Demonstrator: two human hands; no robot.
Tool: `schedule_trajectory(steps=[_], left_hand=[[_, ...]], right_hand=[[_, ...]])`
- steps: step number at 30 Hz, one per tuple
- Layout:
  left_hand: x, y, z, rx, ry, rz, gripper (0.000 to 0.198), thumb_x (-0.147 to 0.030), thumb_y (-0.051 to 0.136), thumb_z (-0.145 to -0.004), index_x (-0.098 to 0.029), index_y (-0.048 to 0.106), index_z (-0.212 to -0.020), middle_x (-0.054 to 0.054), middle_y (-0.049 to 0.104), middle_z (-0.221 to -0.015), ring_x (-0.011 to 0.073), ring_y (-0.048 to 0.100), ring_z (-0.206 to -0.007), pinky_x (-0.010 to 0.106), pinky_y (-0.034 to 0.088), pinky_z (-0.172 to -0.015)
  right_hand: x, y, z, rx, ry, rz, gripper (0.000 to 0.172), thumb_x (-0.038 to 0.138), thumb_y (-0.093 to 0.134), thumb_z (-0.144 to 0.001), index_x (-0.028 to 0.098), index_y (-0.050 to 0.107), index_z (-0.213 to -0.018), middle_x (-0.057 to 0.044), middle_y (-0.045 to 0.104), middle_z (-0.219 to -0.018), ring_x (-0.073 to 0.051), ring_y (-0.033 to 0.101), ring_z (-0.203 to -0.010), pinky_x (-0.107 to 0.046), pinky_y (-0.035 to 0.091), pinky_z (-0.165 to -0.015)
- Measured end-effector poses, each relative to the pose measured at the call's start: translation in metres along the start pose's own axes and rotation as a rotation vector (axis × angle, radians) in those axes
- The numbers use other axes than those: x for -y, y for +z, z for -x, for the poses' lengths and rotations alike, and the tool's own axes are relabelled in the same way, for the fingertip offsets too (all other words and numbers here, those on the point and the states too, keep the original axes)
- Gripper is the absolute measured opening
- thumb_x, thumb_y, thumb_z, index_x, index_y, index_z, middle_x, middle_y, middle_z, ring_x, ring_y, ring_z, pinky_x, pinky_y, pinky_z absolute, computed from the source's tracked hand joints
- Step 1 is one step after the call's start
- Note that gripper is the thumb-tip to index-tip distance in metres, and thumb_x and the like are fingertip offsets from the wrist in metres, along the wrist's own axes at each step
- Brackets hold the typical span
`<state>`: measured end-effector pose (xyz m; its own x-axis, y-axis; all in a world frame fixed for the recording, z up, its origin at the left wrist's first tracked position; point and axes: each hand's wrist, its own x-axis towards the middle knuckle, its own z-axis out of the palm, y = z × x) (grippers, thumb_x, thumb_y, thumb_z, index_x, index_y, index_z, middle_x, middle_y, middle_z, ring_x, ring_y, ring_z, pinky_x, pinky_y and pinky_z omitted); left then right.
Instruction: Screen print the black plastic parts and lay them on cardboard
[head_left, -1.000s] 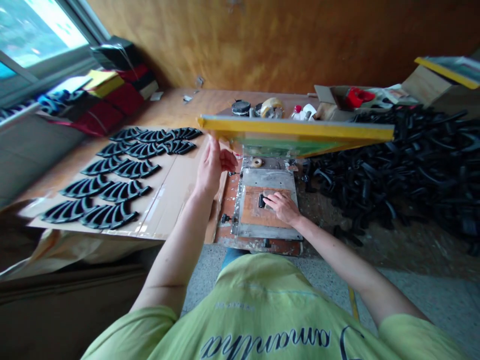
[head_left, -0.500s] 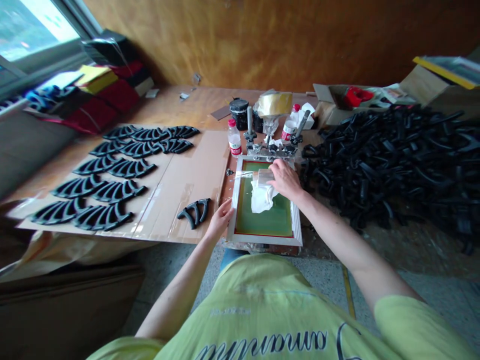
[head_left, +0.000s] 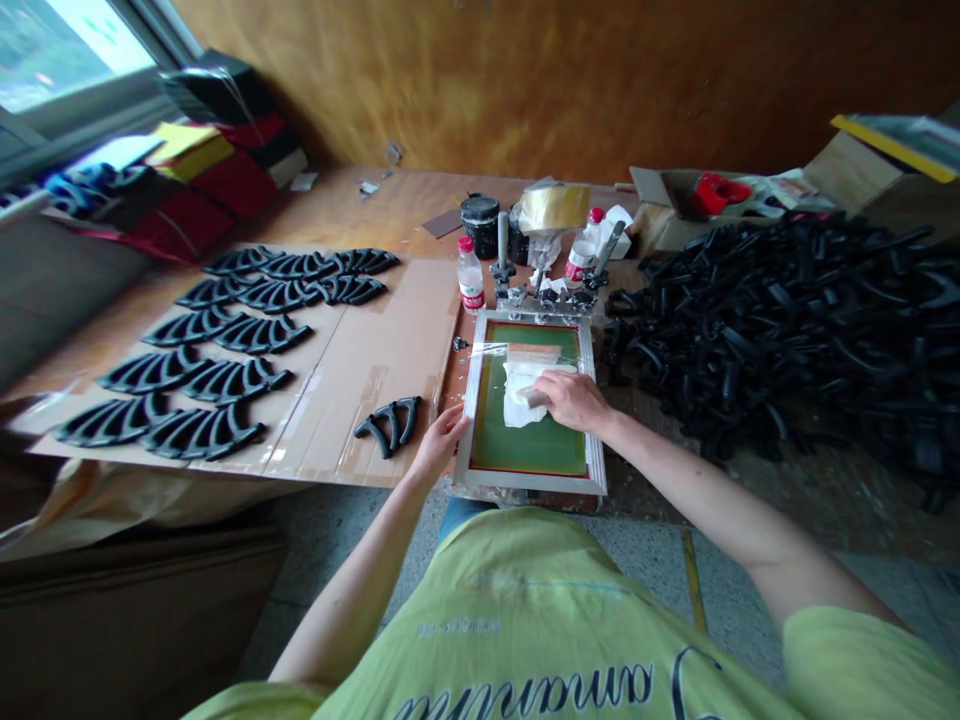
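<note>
A screen frame (head_left: 598, 455) with a pale metal border and a green mesh lies in front of me. White ink or cloth-like material (head_left: 517, 405) is on the mesh. My right hand (head_left: 570, 400) is over it, fingers closed on a small scraper (head_left: 534, 397). Just above, a wooden-edged squeegee (head_left: 534, 353) rests across the mesh, untouched. My left hand (head_left: 448, 430) grips the frame's left edge, its fingertips partly hidden. One black curved part (head_left: 389, 425) lies on the cardboard to the left of that hand.
Rows of black curved parts (head_left: 202, 430) cover the cardboard (head_left: 341, 400) at left. A large heap of black parts (head_left: 780, 340) is at right. Behind the frame stand metal clamps (head_left: 503, 255), a bottle (head_left: 470, 278) and a black tub (head_left: 479, 225). An open carton (head_left: 675, 215) sits behind the heap.
My right hand has let go of the squeegee and moved down toward me, onto the white patch, now with the small scraper. The left hand stays at the frame edge.
</note>
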<state>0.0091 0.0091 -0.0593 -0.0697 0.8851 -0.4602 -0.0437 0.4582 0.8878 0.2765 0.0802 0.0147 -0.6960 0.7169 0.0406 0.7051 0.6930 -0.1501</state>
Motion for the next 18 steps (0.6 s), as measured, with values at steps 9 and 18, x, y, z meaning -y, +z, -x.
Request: schedule_trajectory(steps=[9,18], left_hand=[[-0.014,-0.001,0.01,0.003,0.007,0.008,0.084,-0.056,0.075,-0.071,-0.014,0.053,-0.14,0.004,0.071,-0.079,0.0137,0.061,-0.059,0.021,0.043,-0.05],[-0.1,0.0,0.028,-0.011,0.226,0.059,0.061,-0.07,0.054,-0.083,-0.018,0.071,-0.11,0.001,0.064,-0.068,0.0127,0.056,-0.054,0.023,0.041,-0.048]], right_hand=[[0.001,-0.002,-0.01,-0.096,0.092,-0.084,0.019,0.027,0.064,-0.089,0.023,0.068,-0.107,-0.003,0.072,-0.103,-0.019,0.066,-0.089,-0.026,0.046,-0.07],[-0.096,-0.057,-0.02,-0.512,0.596,-0.143,0.046,0.049,0.042,-0.099,0.018,0.062,-0.126,-0.01,0.074,-0.095,-0.024,0.067,-0.085,-0.033,0.048,-0.077]])
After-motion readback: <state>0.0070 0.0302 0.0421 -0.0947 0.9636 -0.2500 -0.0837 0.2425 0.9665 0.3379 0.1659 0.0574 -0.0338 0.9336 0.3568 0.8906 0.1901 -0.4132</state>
